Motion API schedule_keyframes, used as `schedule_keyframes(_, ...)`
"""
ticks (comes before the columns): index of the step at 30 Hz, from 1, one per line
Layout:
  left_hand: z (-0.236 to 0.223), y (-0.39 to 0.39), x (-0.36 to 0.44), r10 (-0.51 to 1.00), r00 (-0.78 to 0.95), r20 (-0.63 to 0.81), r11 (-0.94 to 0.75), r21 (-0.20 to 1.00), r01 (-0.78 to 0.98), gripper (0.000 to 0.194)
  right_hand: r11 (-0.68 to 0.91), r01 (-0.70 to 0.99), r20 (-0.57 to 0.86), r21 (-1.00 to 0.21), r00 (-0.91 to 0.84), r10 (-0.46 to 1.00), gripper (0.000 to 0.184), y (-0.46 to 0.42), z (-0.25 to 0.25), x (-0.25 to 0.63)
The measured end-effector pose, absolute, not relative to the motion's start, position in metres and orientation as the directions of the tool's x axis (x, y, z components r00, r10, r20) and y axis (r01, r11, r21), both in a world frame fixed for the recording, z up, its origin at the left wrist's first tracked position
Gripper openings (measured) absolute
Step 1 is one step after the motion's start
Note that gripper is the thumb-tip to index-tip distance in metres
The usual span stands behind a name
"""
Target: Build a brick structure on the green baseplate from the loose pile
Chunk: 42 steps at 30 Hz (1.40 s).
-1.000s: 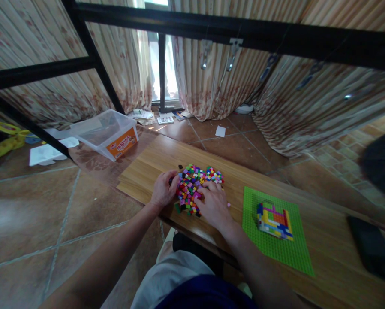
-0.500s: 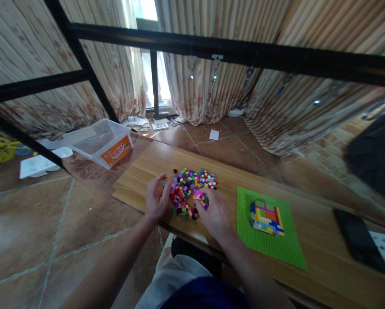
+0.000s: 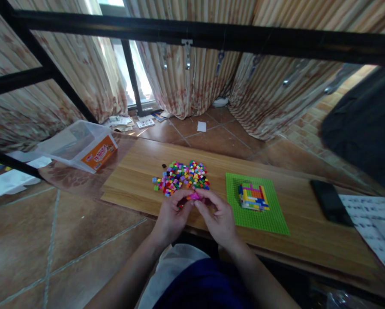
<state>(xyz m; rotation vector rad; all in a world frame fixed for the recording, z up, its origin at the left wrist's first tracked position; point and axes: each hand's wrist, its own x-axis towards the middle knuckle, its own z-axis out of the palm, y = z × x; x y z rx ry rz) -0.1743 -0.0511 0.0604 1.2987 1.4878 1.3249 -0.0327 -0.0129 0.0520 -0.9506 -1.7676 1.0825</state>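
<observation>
My left hand [image 3: 175, 212] and my right hand [image 3: 217, 214] meet at the near side of a brick pile, fingertips pinched together. Between them is a magenta toy brick [image 3: 195, 196], gripped from both sides; a bit of orange shows at its left, too small to make out. Just beyond lies the loose pile of small colourful toy bricks [image 3: 179, 176], its near edge partly hidden by my fingers. To the right, a green baseplate [image 3: 233, 210] carries a low multicoloured brick build [image 3: 253, 198] with blue, yellow, white, red and orange parts.
The wooden bench [image 3: 134, 171] holds a black phone [image 3: 330, 201] and a printed sheet [image 3: 369, 219] at the right. A clear plastic bin [image 3: 79, 146] with an orange label stands beyond the left end. A black metal frame [image 3: 205, 34] crosses in front of the curtains.
My right hand has lifted a magenta brick from the pile and brought it nearer to me. My left hand has moved from the pile's left edge to meet it. The view has swung right.
</observation>
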Motion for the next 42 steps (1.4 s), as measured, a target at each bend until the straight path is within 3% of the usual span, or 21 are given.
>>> schedule_keyframes(4,0.063,-0.056,-0.17,0.988,-0.134,0.074,-0.035,0.962,0.272,0.019,0.299,0.148,0.227,-0.943,-0.371,0.9,0.014,-0.012,0.056,-0.027)
schedule_keyframes(8,0.061,-0.058,-0.161,0.98,-0.184,0.071,-0.016,0.959,0.283,0.018,0.221,0.109,0.178,-0.969,-0.309,0.934,0.011,-0.016,0.053,-0.031)
schedule_keyframes(11,0.054,-0.058,-0.157,0.965,-0.264,0.004,0.048,0.98,0.192,0.016,0.086,-0.002,0.085,-0.996,-0.129,0.988,0.012,-0.013,0.049,-0.033)
schedule_keyframes(14,0.046,-0.058,-0.159,0.95,-0.275,-0.146,0.15,0.989,-0.007,0.017,-0.043,-0.158,-0.038,-0.986,-0.037,0.999,0.018,-0.003,0.046,-0.03)
schedule_keyframes(18,0.04,-0.056,-0.165,0.932,-0.265,-0.246,0.202,0.962,-0.184,0.02,-0.276,-0.338,-0.229,-0.9,-0.173,0.958,0.022,0.005,0.044,-0.026)
schedule_keyframes(24,0.04,-0.051,-0.165,0.949,-0.217,-0.229,0.193,0.966,-0.175,0.023,-0.509,-0.402,-0.367,-0.761,-0.379,0.849,0.023,-0.002,0.038,-0.035)
schedule_keyframes(27,0.04,-0.05,-0.165,0.958,-0.205,-0.2,0.178,0.977,-0.122,0.025,-0.432,-0.274,-0.312,-0.859,-0.387,0.867,0.031,-0.002,0.037,-0.039)
schedule_keyframes(30,0.04,-0.048,-0.166,0.967,-0.194,-0.165,0.162,0.986,-0.031,0.023,-0.172,-0.082,-0.131,-0.982,-0.36,0.924,0.023,0.0,0.037,-0.042)
schedule_keyframes(34,0.041,-0.047,-0.167,0.98,-0.154,-0.129,0.139,0.989,0.058,0.023,0.046,0.038,0.03,-0.998,-0.336,0.941,0.015,0.002,0.036,-0.044)
schedule_keyframes(37,0.042,-0.047,-0.165,0.974,-0.175,-0.142,0.15,0.988,0.035,0.024,0.069,0.035,0.056,-0.997,-0.292,0.955,0.014,0.001,0.034,-0.046)
schedule_keyframes(42,0.044,-0.047,-0.159,0.951,-0.25,-0.183,0.146,0.976,-0.161,0.028,-0.022,-0.051,-0.011,-0.998,-0.215,0.977,0.017,0.0,0.031,-0.05)
